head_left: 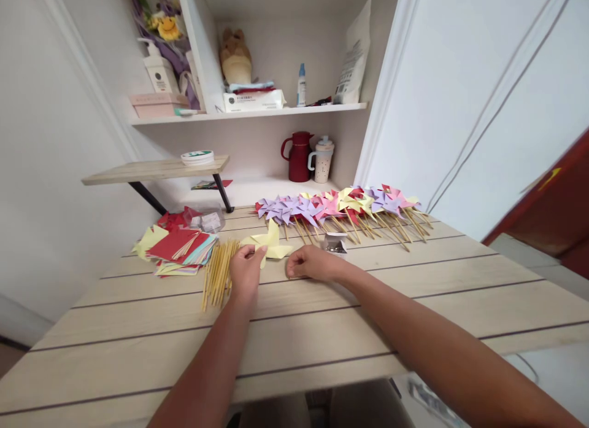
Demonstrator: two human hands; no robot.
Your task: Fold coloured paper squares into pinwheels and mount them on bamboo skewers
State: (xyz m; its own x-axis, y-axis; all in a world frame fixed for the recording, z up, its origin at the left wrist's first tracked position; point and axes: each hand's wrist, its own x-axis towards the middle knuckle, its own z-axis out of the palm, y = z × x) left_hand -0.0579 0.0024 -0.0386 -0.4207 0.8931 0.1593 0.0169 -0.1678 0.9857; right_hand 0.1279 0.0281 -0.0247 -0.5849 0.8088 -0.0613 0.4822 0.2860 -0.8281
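A yellow paper pinwheel [271, 242] lies on the wooden table [414, 287] in front of me. My left hand [245, 272] pinches the pinwheel's near left edge with closed fingers. My right hand [313, 263] rests on the table just right of the pinwheel, fingers curled together; what it holds, if anything, is hidden. A bundle of thin wooden sticks [218, 273] lies right beside my left hand. A small metal container [335, 242] stands just beyond my right hand.
A row of finished purple, pink and yellow pinwheels on sticks [343, 208] lies across the back of the table. A stack of coloured paper squares [177, 247] sits at the left. Behind are a red jug [299, 156], a mug [322, 159] and shelves.
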